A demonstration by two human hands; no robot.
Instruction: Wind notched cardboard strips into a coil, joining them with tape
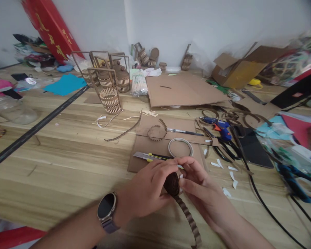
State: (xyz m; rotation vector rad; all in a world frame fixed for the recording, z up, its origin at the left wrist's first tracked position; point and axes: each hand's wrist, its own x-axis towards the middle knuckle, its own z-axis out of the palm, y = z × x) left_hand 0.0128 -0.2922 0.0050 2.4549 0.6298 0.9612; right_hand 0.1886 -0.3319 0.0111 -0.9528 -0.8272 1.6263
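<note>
Between my two hands is a small dark brown coil of corrugated cardboard strip (172, 184), with its loose ridged tail (190, 221) hanging down toward the table's front. My left hand (150, 185), with a watch on its wrist, curls round the coil from the left. From the other side my right hand (202, 190) pinches at its edge, fingertips meeting those of the left. Fingers hide part of the coil. Just beyond them lie a utility knife (145, 156) and a roll of white tape (180, 148) on a cardboard sheet (140, 147).
Small lidded baskets with tall handles (110, 98) stand at the back left. To the right lie a blue glue gun (223, 129), black-handled scissors (229, 150), a phone (255, 147) and white paper scraps (233, 176). An open cardboard box (238, 69) stands behind; a black cable (264, 204) runs at right.
</note>
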